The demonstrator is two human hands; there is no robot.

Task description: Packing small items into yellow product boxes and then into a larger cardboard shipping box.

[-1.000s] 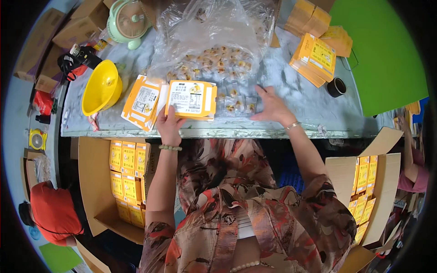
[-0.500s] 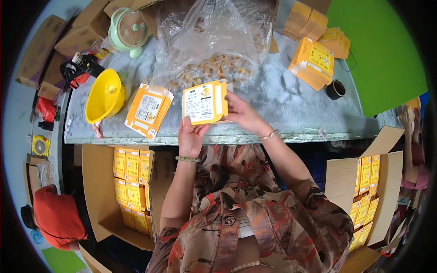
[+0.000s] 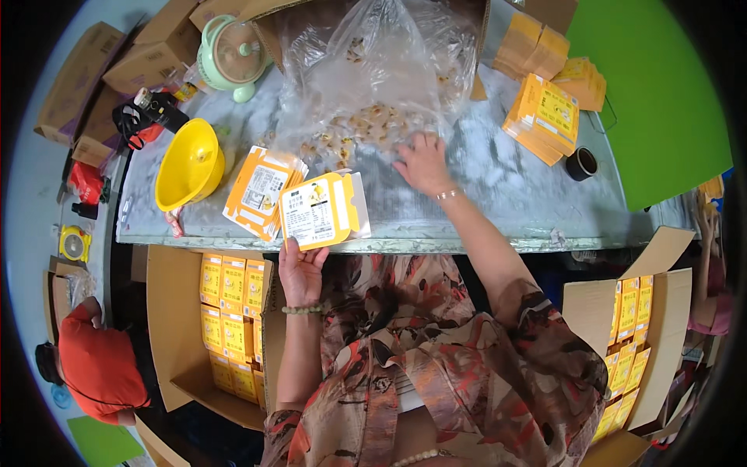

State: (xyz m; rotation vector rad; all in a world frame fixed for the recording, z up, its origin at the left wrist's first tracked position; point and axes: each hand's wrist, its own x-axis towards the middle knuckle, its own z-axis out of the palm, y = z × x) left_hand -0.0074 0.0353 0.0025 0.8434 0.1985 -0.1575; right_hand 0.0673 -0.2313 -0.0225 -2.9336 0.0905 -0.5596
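Note:
My left hand (image 3: 302,274) grips the lower edge of a yellow and white carton (image 3: 310,213), which is tilted over the front edge of the table; a pale flap stands out at its right end. Beyond it my right hand (image 3: 424,163) reaches palm down over the tabletop with its fingers apart. Closest to those fingers are several small, individually wrapped brownish pieces (image 3: 375,124). They spill from a large clear plastic bag (image 3: 369,66). Left of the held carton lies a stack of flat yellow cartons (image 3: 258,191), partly overlapped by it.
A yellow bowl (image 3: 189,165) and a green lidded pot (image 3: 237,56) stand on the left. More flat cartons (image 3: 546,109) and a dark cup (image 3: 581,163) are at right. Open cardboard boxes (image 3: 173,327) with filled yellow packs flank me below. A person in red (image 3: 101,358) is at lower left.
My right hand has let go of the carton and moved away to the wrapped pieces. My left hand has brought the carton left and slightly nearer, over the stack's edge.

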